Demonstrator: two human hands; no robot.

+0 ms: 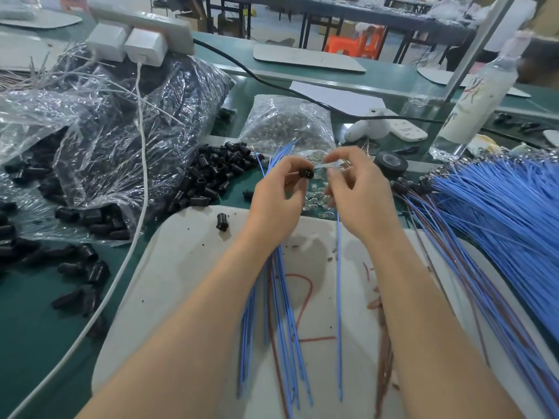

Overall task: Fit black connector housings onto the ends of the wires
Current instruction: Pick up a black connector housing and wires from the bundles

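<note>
Nearest, two forearms over a white board (pixel 181 267), with a bundle of blue wires (pixel 284 313) lying on it under the left one. Further up, left hand (pixel 278 192) curled, pinching one black connector housing (pixel 305 173) between thumb and fingertips, openings turned toward the other hand. Opposite, right hand (pixel 360 195) pinching the pale end of a single blue wire (pixel 338 297), tip just beside the housing and seemingly not yet inside; blurred, so hard to tell exactly.

Judged as the insertion step: next, line up the tip with one opening and push straight in.

Containers: large clear bag (pixel 136 116) on the counter (pixel 30 328), full of black housings, with a loose pile (pixel 211 173) of them beside it. Behind the hands, smaller clear bag (pixel 287 122) holding small pale parts, kind not clear.
</note>
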